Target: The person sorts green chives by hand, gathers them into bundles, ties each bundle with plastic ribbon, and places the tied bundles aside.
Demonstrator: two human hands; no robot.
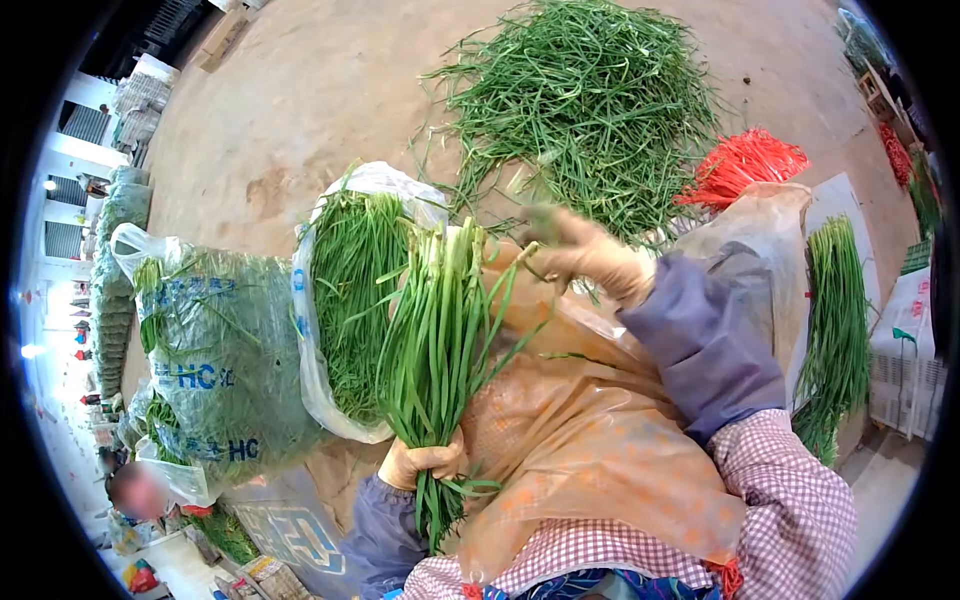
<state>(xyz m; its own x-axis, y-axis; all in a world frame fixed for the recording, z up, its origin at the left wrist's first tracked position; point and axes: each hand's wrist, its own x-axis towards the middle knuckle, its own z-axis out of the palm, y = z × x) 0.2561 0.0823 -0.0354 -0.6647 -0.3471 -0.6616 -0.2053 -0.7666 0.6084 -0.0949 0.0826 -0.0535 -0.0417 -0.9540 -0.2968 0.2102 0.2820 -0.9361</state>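
Observation:
My left hand [425, 461], in a pale glove, is closed around the leafy end of a bunch of garlic chives [435, 335]. The pale cut ends point up and away, and the leaf tips hang below the fist. My right hand [590, 258], also gloved, is to the right of the cut ends, its fingers smeared by motion. A loose stalk or two leans out of the bunch toward it. Across my lap lies a translucent brownish plastic apron [600, 430]. Just left of the bunch, an open clear bag [310, 345] is packed with more chives.
A big loose heap of chives [585, 100] lies on the floor ahead. Beside it is a pile of red ties [745, 168]. More chives [838, 320] lie lined up at right, near a white crate [905, 370]. A filled printed bag [225, 345] stands at left.

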